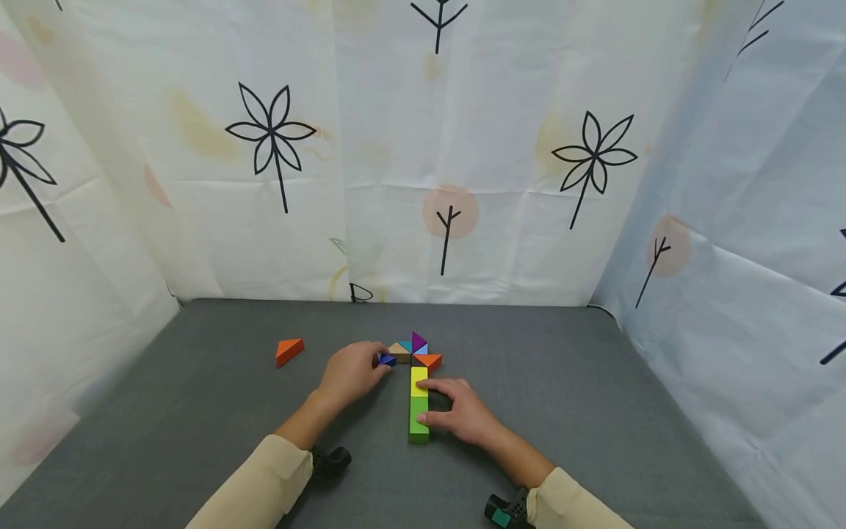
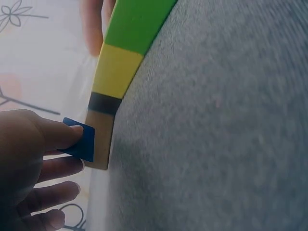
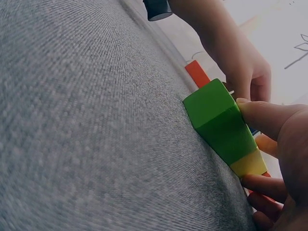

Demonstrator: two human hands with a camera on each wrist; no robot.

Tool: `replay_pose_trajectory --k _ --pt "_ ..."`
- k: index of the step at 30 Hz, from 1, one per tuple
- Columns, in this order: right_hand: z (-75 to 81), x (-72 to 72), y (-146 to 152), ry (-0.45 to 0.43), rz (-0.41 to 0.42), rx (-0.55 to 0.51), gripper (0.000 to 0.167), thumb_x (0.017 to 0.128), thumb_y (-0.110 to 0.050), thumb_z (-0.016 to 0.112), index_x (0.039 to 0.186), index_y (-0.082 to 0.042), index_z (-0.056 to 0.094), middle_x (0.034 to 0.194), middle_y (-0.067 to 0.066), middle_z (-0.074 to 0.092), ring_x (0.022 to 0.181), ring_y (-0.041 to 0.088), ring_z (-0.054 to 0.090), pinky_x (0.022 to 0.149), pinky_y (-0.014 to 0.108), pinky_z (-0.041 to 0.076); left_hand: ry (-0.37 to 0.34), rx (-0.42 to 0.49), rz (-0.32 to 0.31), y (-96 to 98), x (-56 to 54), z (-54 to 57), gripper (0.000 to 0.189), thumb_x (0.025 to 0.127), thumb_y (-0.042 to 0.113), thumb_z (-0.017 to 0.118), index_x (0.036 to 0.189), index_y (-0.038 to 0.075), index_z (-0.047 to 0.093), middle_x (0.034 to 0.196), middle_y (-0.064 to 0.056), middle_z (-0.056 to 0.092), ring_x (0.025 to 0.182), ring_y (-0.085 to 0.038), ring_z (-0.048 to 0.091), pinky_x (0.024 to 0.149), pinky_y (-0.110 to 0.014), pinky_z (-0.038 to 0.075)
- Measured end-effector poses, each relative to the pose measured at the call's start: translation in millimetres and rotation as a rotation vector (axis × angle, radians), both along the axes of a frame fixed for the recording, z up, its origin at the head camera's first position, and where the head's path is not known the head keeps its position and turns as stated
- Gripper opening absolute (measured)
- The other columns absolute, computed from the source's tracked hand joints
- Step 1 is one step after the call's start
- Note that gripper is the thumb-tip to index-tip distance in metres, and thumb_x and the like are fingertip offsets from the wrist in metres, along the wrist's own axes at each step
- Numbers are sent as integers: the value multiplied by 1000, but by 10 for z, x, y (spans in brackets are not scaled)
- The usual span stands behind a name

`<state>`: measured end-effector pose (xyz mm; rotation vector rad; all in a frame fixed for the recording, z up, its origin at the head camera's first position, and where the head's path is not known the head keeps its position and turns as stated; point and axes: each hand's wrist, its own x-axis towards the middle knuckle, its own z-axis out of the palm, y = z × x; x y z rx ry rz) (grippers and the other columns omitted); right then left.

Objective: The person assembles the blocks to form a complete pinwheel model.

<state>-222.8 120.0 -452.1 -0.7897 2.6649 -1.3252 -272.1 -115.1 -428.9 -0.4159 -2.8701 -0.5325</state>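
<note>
Between thumb and fingers my left hand (image 1: pixel 353 375) pinches a blue triangular block (image 2: pixel 84 143). It is beside a tan triangular block (image 1: pixel 400 356); whether the two touch is unclear. Purple (image 1: pixel 418 342), teal (image 1: pixel 406 344), light blue (image 1: pixel 422 350) and orange (image 1: pixel 429 361) triangular blocks meet in a pinwheel shape. Below them, a yellow block (image 1: pixel 419 375) and a green block (image 1: pixel 419 408) lie end to end in a straight column. My right hand (image 1: pixel 463 413) touches this column, thumb at the green block and a finger at the yellow one.
A loose orange triangular block (image 1: pixel 288 353) lies on the grey cloth-covered table (image 1: pixel 562 404), left of my left hand. White patterned curtains (image 1: pixel 396 147) hang behind the table and at both sides.
</note>
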Motion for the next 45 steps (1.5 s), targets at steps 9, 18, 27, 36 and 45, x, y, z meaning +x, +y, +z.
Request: replay_pose_trajectory --k 9,18,27,36,45 --pt "7 4 6 -9 -5 2 52 85 -34 77 131 -17 62 132 5 59 120 31 44 99 56 35 -32 -11 -34 114 -37 -35 26 85 32 77 106 17 73 86 4 64 73 -14 55 72 -38 51" --pt "4 -12 4 -13 -3 -4 52 85 -34 76 131 -16 62 132 5 59 120 31 44 100 55 34 -69 18 -45 130 -26 -80 28 85 30 77 110 18 71 77 8 58 67 -12 51 63 -33 47" --pt "-17 -28 12 -9 -4 -13 51 84 -34 77 130 -17 63 131 3 60 119 29 44 99 54 35 -37 126 -70 46 -7 -99 23 84 19 78 106 19 70 79 10 61 69 -9 54 65 -33 48" --pt "-17 -23 14 -3 -5 1 51 85 -35 76 131 -18 62 132 4 59 120 30 44 99 55 35 -27 169 -60 96 -13 -123 16 83 21 79 96 20 70 78 11 63 70 -9 56 68 -34 49" --pt "-22 -20 17 9 8 -11 51 85 -34 76 131 -16 62 132 4 59 118 30 45 99 54 35 -36 228 -39 150 -40 -145 17 82 23 80 95 20 69 78 11 63 70 -9 56 68 -34 48"
